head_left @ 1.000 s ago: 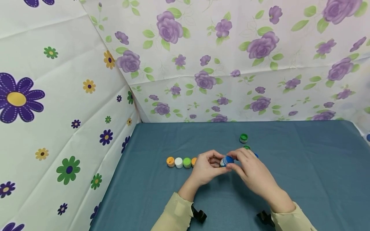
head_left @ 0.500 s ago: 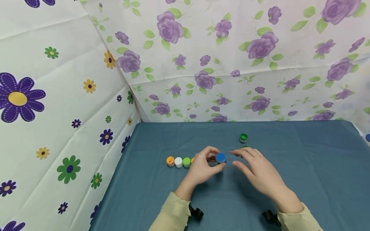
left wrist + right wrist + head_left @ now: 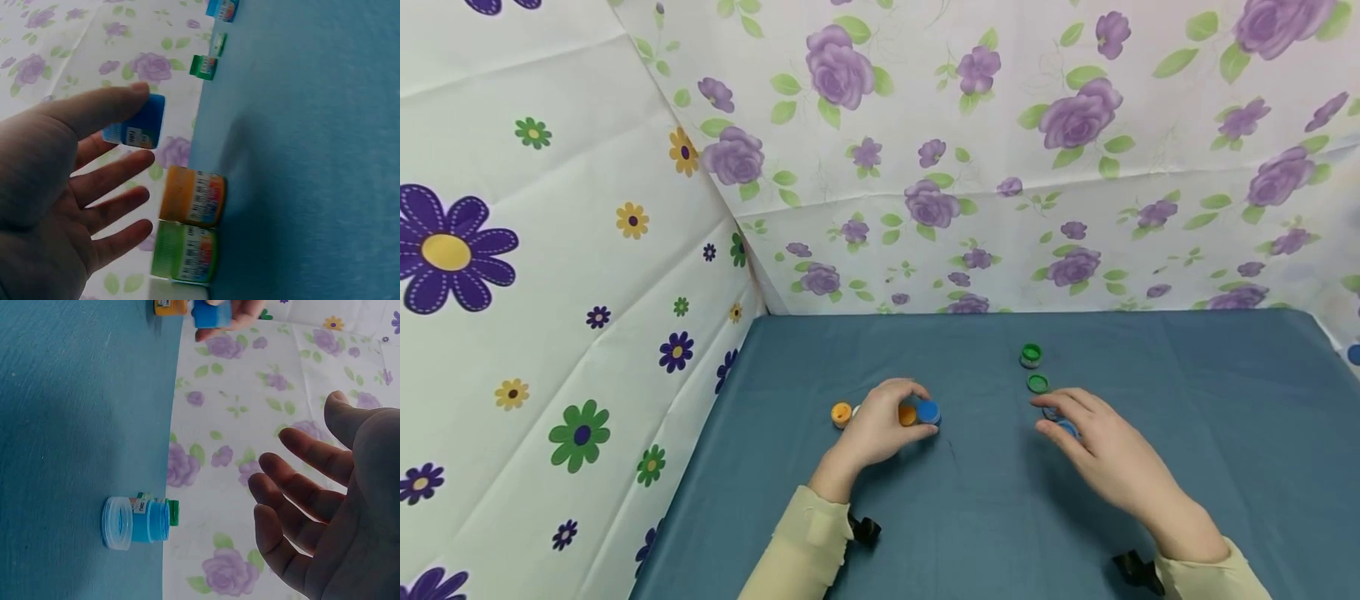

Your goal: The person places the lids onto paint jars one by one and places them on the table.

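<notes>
Between thumb and index finger, my left hand (image 3: 880,425) pinches a small blue paint jar (image 3: 147,122) with its lid on. In the left wrist view the jar is tilted and raised above the cloth, beside an orange jar (image 3: 190,195). That orange jar ends a row with a light green jar (image 3: 184,251) and a white jar (image 3: 178,290), partly covered by the left hand in the head view. My right hand (image 3: 1101,446) hovers with relaxed fingers, holding nothing, over an open blue jar (image 3: 150,520) and a translucent lid (image 3: 117,523) lying next to it.
A green jar (image 3: 1031,357) stands open toward the back, with a green lid (image 3: 1037,383) just in front of it. Another orange jar (image 3: 842,415) marks the row's left end. Blue-grey cloth (image 3: 970,517) covers the table; flowered sheets (image 3: 925,125) hang behind and at left.
The right hand has let go of the blue jar and moved right, over the open blue jar. The left hand has carried the blue jar left to the right end of the row.
</notes>
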Available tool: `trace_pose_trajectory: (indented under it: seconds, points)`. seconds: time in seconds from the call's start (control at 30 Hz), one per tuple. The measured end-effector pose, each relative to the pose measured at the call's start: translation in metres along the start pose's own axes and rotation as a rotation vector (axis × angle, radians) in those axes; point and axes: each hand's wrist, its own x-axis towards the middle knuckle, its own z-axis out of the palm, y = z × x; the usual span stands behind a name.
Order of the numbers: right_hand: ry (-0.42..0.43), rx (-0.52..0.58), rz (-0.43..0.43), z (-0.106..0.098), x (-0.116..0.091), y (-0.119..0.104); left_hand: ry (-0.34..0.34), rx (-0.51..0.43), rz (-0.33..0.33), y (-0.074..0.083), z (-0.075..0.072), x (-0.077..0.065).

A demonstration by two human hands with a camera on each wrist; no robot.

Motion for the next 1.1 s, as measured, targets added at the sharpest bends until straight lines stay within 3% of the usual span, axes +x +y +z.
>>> trace_pose_trajectory:
  seconds: [0.17, 0.7, 0.93, 1.1]
  points:
    - [-0.002, 0.001, -0.006, -0.001, -0.001, 0.002, 0.022, 0.06, 0.026, -0.006, 0.005, 0.003]
    - [-0.016, 0.012, 0.008, -0.007, -0.003, 0.005, 0.05, 0.212, -0.048, -0.011, 0.021, 0.005]
    - [-0.015, -0.002, 0.025, -0.01, -0.004, 0.008, 0.057, 0.219, -0.071, -0.01, 0.023, 0.005]
    - [-0.015, -0.001, 0.027, -0.012, -0.005, 0.012, 0.027, 0.208, -0.089, -0.004, 0.021, 0.003]
